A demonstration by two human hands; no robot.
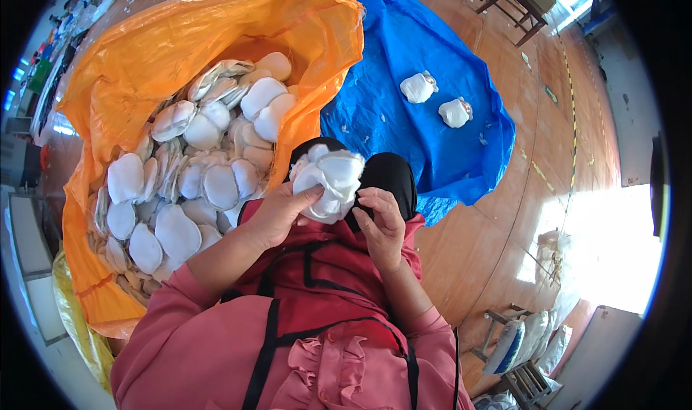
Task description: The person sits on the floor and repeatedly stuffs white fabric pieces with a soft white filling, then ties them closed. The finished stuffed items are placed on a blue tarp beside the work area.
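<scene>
Above my lap, my left hand [283, 214] is closed round a bunch of white fabric pads [330, 183], the thumb pressed on its near side. The pads are rounded, layered and fanned out like petals. My right hand [384, 226] is just right of the bunch, its fingers curled in toward the thumb; whatever they pinch, if anything, is too small to make out. Left of my knees, a large orange sack [209, 28] gapes wide, heaped with many loose oval white and cream pads [176, 231].
Beyond my knees a blue plastic sheet [375, 56] is spread, with two bundled white pads [419, 87] on it. A wooden chair [530, 2] stands far right. Filled bags [530, 341] lean by a rack at the lower right. A yellow sack [76, 316] lies at left.
</scene>
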